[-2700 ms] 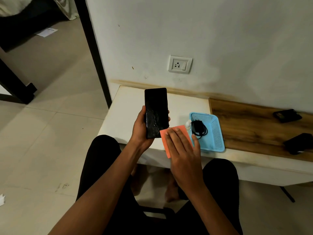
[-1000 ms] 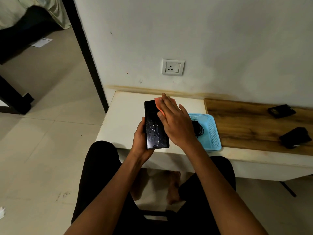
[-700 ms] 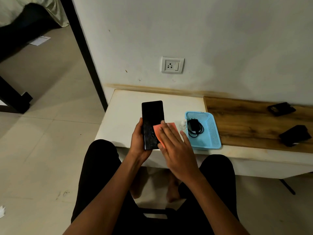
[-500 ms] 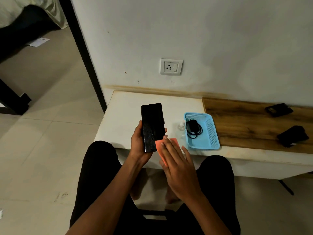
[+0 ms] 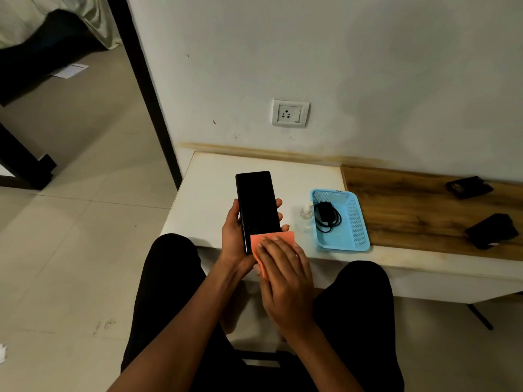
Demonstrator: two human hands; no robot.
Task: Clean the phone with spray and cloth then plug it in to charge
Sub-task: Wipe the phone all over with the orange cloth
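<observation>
While gripped by left hand (image 5: pixel 235 239) fingers, phone (image 5: pixel 259 207) above table (image 5: pixel 209 190) edge, right hand (image 5: pixel 285 281) flat on cloth (image 5: pixel 273 239).

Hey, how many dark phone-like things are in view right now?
3. One phone is held in the left hand; two dark devices lie on the wooden board at far right, one nearer the wall, one nearer. None seem hidden.

A low white table (image 5: pixel 215 193) stands against the wall, its right part covered by a brown wood-grain board (image 5: pixel 410 210). On the white part lie a light blue perforated plastic basket (image 5: pixel 358 222) and, just left of it, a small clear spray bottle (image 5: pixel 307 212). Two flat black objects (image 5: pixel 469 187) (image 5: pixel 491 231) rest well apart on the board.
</observation>
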